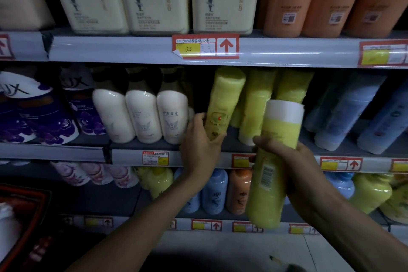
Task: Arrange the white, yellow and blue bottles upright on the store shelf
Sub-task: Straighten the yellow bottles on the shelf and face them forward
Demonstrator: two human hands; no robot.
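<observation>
Two yellow bottles gripped | left hand point(199, 141): shelf bottle point(223, 104), tilted | right hand point(293, 161): white-capped bottle point(273, 161)

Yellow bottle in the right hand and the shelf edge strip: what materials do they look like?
Tall yellow bottle with white cap in the right hand: probably opaque plastic, satin finish, soft highlights, barcode label stuck on. Grey shelf edge strip: likely painted metal or a glossy plastic cover; sharp light streaks run along it, but it is hard to tell which.

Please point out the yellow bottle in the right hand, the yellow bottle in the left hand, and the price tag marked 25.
right-hand yellow bottle point(272, 183): head view, body beside barcode.
left-hand yellow bottle point(223, 99): head view, upper body.
price tag marked 25 point(205, 47): head view, centre.
</observation>
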